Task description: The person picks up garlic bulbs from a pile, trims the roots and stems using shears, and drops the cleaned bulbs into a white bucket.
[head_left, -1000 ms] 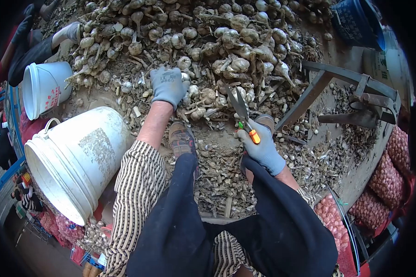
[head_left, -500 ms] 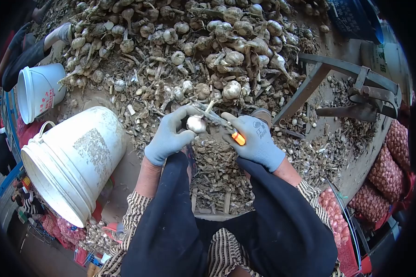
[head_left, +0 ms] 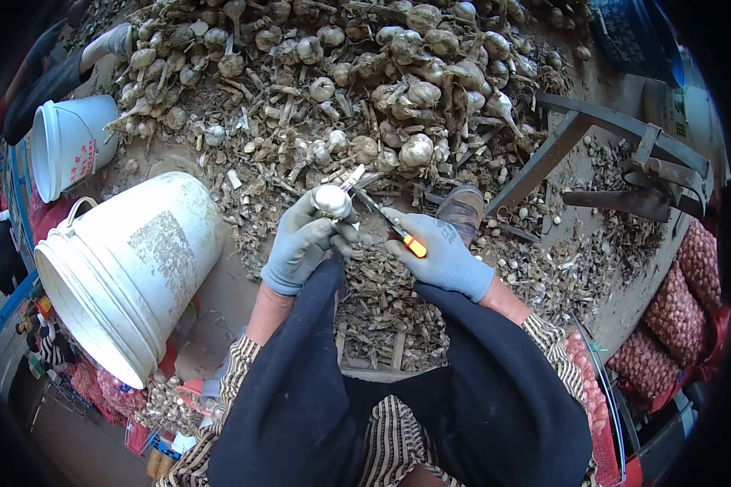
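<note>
My left hand (head_left: 294,247), in a grey-blue glove, holds a whitish garlic bulb (head_left: 333,201) between its fingers. A short piece of stem (head_left: 354,177) sticks up beside the bulb. My right hand (head_left: 447,256), gloved alike, is closed around pruning shears with an orange grip (head_left: 415,246). Their dark metal blades point up and left, with the tips by the stem at the bulb. Whether the blades touch the stem is hard to tell. Both hands are above my knees, in front of a heap of garlic (head_left: 422,93) with dry stalks.
On the left lie a large white bucket (head_left: 158,260), tipped over, and a smaller white bucket (head_left: 77,142). A metal frame (head_left: 601,122) stands at right, near a shoe (head_left: 463,209). Net sacks of garlic (head_left: 674,316) are stacked far right. Another person's arm (head_left: 97,53) shows upper left.
The bulb in my left hand has turned and moved slightly up and left, now showing its pale round face. The shears have pulled slightly back from across the stem. The view has shifted a little.
</note>
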The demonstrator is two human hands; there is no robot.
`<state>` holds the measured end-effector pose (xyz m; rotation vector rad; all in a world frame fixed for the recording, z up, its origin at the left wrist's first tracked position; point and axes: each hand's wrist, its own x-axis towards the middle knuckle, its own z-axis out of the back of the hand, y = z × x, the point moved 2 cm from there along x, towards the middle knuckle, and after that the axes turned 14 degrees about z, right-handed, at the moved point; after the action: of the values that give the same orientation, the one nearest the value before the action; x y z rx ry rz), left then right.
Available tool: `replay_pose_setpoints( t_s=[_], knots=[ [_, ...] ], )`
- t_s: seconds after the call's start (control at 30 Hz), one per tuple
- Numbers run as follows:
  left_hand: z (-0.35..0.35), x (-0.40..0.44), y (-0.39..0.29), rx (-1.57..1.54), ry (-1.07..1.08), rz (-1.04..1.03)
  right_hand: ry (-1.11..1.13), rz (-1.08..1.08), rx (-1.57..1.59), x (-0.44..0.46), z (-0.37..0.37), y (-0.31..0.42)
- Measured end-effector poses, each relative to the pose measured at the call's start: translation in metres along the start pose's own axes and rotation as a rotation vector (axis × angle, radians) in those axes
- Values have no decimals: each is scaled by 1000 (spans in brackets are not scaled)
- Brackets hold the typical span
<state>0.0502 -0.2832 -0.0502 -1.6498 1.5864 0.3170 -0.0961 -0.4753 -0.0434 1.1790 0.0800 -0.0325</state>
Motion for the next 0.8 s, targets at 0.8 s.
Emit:
replay_pose_setpoints(
  t_s=[0.8],
  knots=[
    [81,39,-59,1649,-993,-237,-171,-114,122,-3,1,-14]
  ],
)
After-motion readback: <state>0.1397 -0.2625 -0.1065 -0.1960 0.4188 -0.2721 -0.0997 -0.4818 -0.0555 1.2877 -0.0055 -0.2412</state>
